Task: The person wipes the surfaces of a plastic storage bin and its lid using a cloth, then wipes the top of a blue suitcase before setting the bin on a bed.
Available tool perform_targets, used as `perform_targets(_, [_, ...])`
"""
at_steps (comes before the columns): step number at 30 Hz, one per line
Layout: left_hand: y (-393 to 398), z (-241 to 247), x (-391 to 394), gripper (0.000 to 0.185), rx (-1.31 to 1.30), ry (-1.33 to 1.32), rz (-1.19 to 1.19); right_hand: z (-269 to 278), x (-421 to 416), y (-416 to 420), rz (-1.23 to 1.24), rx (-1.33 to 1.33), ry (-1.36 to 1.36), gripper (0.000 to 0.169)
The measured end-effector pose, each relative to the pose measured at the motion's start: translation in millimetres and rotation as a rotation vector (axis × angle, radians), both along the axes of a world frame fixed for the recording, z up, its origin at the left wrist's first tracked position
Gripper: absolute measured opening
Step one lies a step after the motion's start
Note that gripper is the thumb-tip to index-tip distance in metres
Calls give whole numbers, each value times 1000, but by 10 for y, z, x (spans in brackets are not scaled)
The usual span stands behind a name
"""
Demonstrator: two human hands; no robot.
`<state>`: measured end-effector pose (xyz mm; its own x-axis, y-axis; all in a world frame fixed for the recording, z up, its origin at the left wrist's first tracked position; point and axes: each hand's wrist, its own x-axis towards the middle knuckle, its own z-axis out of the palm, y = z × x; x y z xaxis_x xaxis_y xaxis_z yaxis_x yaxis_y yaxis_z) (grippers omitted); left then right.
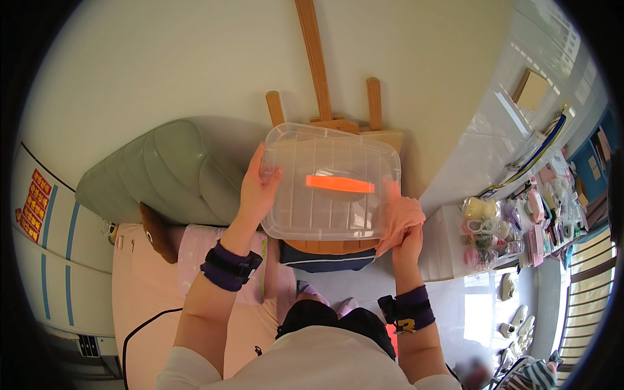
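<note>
A clear plastic storage box [336,214] is held up before me, its lid facing the camera. An orange handle [340,184] crosses the middle of the lid. My left hand [260,187] grips the box at its left edge, thumb on the near face. In my right hand [409,243] is a bunched peach-coloured cloth [402,219], which lies against the right edge of the box. The cloth hides part of that side and some of my right fingers. How deep the box is cannot be made out from this angle.
A wooden easel [314,63] leans at the wall behind the box. On the left are a grey-green padded headboard [161,165] and a bed with a pink sheet [146,292]. A navy bag [326,261] sits below the box. Bagged items [482,229] crowd the right; shoes [520,317] line the floor.
</note>
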<state>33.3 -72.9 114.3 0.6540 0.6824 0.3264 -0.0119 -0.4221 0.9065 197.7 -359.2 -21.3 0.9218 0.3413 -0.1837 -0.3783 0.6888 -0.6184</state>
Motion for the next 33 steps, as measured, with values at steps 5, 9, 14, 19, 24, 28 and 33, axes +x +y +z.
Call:
perform_targets(5, [-223,172,-283,72,-395,-57,43,-243,-26,-61,32,138,68,45])
perform_targets(9, [-314,140,-568,71,-535,-210,45,-438,-113,-17,-23,149,192,47])
perform_targets(14, [-202,26,-1044,74,-617,-331,137,-519,-499,51,113,117,119,45])
perform_targets(19, [-182,-156,-1625,66,-677,-392,292,-761,-811,137,427,336,-48,42])
perform_targets(24, [-210,-473,-2523,65,-803,-496,416,-286,-1433,487,561,278,99,46])
perform_targets(28, [-226,-984,-3294,61,-910,-595,595,-177,-1744,778,468,175,230,40])
perform_targets(33, [-241,-1648,-3893,63,-1003,-682,851,-40,-1938,984,474,151,134,34])
